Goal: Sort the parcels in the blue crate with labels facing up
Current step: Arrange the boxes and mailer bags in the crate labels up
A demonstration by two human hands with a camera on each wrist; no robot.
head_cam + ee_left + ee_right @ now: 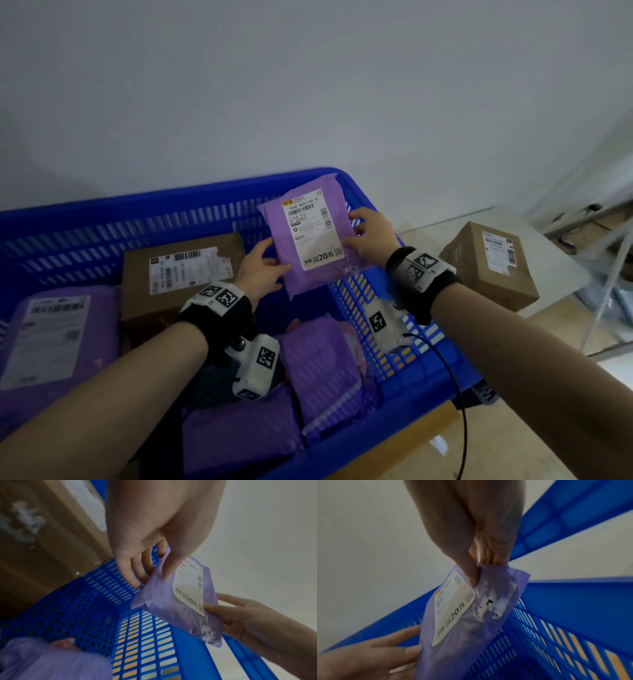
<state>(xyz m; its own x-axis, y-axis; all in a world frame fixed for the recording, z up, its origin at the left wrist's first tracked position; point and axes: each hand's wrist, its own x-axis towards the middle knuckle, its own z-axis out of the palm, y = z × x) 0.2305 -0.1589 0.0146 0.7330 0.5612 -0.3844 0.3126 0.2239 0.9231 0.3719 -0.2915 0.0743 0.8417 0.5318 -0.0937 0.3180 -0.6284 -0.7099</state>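
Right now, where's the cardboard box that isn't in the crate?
In the head view, the cardboard box sits label up on the white table, right of the blue crate.

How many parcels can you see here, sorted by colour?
Purple bags: 4 — the held bag, the labelled bag at the crate's left, the near bag and the front bag.
Brown boxes: 2 — the inside box and the outside box.
Total: 6 parcels in plain sight; some may lie hidden.

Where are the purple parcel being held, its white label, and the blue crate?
purple parcel point(310, 274): head view, bare lower part.
white label point(310, 229): head view, label's middle.
blue crate point(363, 308): head view, slotted right wall.
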